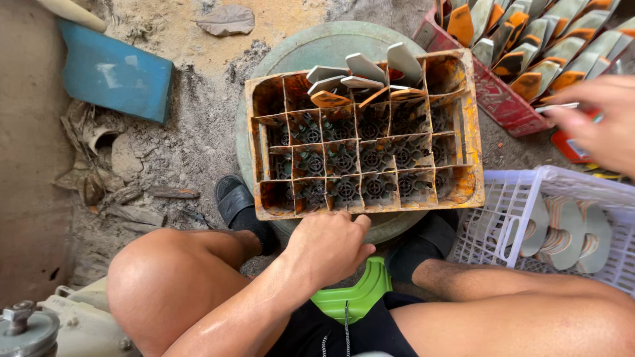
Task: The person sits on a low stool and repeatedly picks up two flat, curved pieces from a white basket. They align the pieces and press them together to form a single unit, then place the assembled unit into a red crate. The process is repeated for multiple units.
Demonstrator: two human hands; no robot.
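Note:
An orange-stained divided crate [471,132] sits on a round grey-green drum top [311,49] in front of me. Several flat grey and orange paddle-shaped pieces [366,67] stand in its far compartments; the near ones hold only dark debris. My left hand [329,246] rests on the crate's near rim, fingers curled over the edge. My right hand [598,122] is blurred at the right and pinches a thin flat grey piece [557,106] over a red object [569,147].
A red crate [503,99] packed with more grey-orange pieces stands at the back right. A white plastic basket [509,218] with several flat pieces lies at my right knee. I sit on a green stool [357,294]. A blue board [112,73] lies at the left on sandy ground.

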